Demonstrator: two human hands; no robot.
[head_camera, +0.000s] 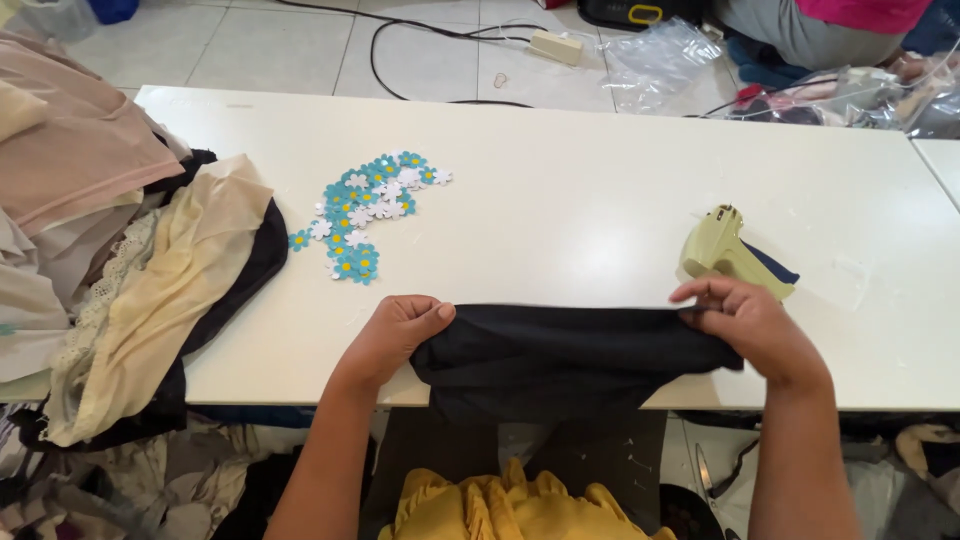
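Low in the middle of the frame, the left hand (398, 330) and right hand (745, 322) each close on one end of a black cloth (560, 365), stretching its top edge along the near edge of the white surface (580, 190) while the rest hangs toward the lap. Just beyond the right hand lies a pale green tagging gun (725, 255); a scatter of blue and white paper flowers (365, 215) sits up and left (well apart from both hands). A heap of beige and black garments (130, 260) crowds the left edge, with tiled floor (300, 50), cables and clear plastic bags (665, 55) across the top.
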